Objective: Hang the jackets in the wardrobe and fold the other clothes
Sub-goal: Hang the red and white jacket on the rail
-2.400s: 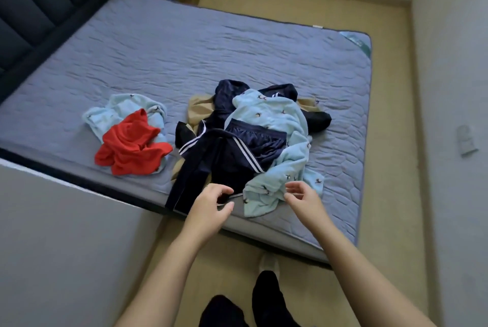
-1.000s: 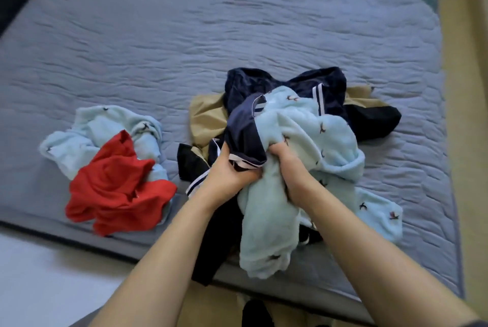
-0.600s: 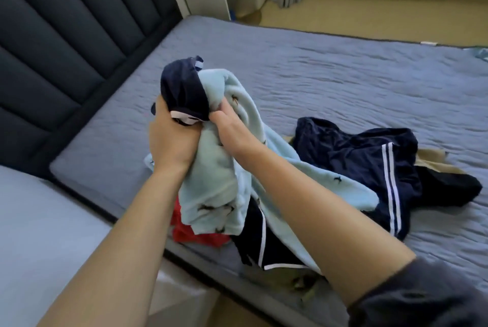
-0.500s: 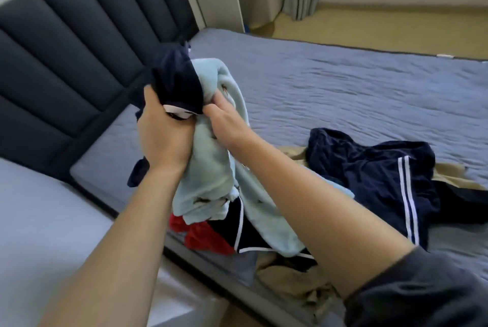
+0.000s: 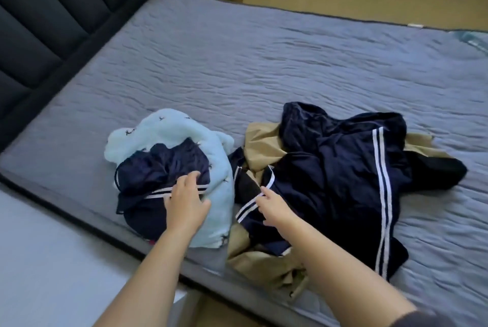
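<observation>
Clothes [image 5: 261, 141] lie in two limp, probably light heaps at the near edge of the bed [image 5: 264, 62], under your spread, empty left hand [image 5: 184, 202] and right hand [image 5: 274, 209]; grasp the navy garment [image 5: 343, 168] by its striped hem.

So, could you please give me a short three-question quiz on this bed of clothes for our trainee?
1. True or false: the light blue fleece lies to the left of the tan garment.
2. The left hand rests on: A) a navy bundle atop the fleece, B) a pillow, C) a hanger.
3. What colour are the stripes on the large navy garment?
Key: 1 true; 2 A; 3 white.
</observation>
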`<act>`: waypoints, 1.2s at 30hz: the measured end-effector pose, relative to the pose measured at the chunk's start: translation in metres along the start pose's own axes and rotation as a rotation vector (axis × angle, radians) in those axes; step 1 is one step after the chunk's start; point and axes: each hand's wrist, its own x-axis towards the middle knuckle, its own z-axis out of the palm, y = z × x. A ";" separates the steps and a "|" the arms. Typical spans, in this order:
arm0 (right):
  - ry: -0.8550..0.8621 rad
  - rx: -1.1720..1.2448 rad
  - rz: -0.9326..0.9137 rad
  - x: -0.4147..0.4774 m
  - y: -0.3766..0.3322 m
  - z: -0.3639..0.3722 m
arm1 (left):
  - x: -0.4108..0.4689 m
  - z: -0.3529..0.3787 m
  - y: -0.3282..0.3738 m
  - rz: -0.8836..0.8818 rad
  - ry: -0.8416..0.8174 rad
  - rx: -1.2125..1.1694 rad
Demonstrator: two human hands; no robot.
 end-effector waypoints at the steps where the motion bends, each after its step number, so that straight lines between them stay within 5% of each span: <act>1: 0.061 -0.026 0.028 0.006 0.024 -0.018 | -0.003 0.022 0.011 0.027 -0.065 0.012; 10: 0.577 -0.289 0.208 0.017 0.168 -0.167 | -0.014 0.188 0.117 0.343 -0.325 0.044; 18: 0.744 -0.252 0.135 0.079 0.212 -0.224 | 0.016 0.261 0.180 0.296 -0.371 0.042; 22: 0.737 -0.299 -0.049 0.083 0.220 -0.234 | 0.011 0.284 0.195 0.271 -0.311 0.141; 29: 0.487 0.308 -0.301 0.037 0.209 -0.233 | 0.000 0.260 0.197 0.158 -0.308 -0.404; 33: 0.410 0.254 -0.429 0.010 0.194 -0.208 | -0.022 0.243 0.213 0.046 -0.495 -0.757; 36: 0.369 0.162 -0.463 -0.004 0.187 -0.196 | -0.035 0.231 0.227 -0.043 -0.577 -0.791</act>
